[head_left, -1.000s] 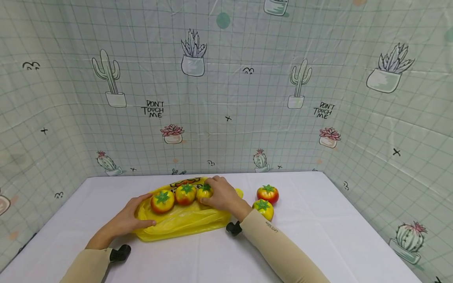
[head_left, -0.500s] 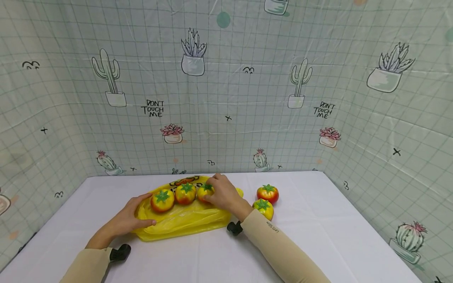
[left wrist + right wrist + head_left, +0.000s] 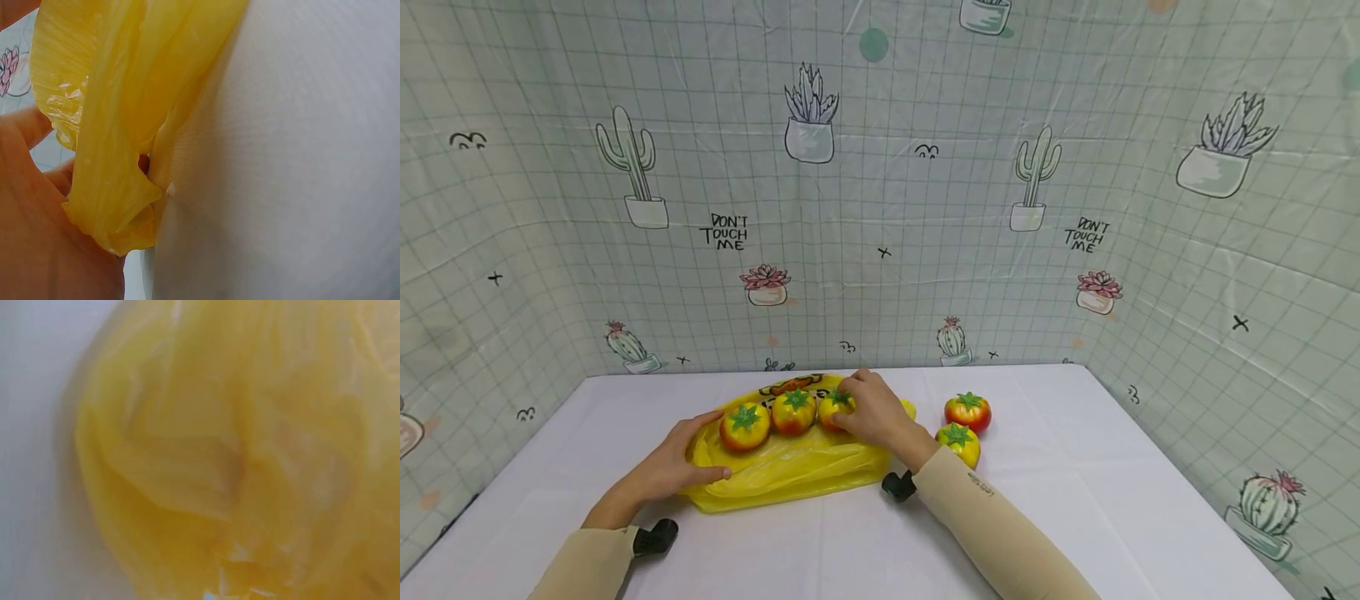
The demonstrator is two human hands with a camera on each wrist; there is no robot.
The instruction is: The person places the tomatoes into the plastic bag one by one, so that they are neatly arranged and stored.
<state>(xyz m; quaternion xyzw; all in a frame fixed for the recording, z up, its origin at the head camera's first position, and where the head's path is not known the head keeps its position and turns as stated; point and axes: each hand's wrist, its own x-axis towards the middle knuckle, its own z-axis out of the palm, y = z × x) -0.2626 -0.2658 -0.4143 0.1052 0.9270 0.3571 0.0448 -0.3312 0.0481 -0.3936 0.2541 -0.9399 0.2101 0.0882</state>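
A yellow plastic bag point(image 3: 790, 483) lies on its side on the white table, bunched along its front. On it sit a red-and-yellow tomato point(image 3: 744, 427) with green leaves at the left and a second tomato point(image 3: 793, 412) beside it. My right hand point(image 3: 878, 412) grips a third tomato point(image 3: 836, 409) at the right of that row, partly hidden by the fingers. Around the bag's left end my left hand point(image 3: 677, 458) is spread, thumb stretched along the front. In the left wrist view the yellow film point(image 3: 119, 144) hangs across this palm. Folds of the bag point(image 3: 206, 481) fill the right wrist view.
Two more tomatoes stand right of the bag: a red one point(image 3: 967, 412) behind and a yellower one point(image 3: 958, 444) in front, partly covered by the right sleeve. A grid-patterned cloth point(image 3: 880, 208) with cactus drawings surrounds the white table point(image 3: 1075, 500) at the back and sides.
The right hand and its tomato have shifted slightly to the right and back early on, then barely moved. The left hand, the bag and the other tomatoes look the same.
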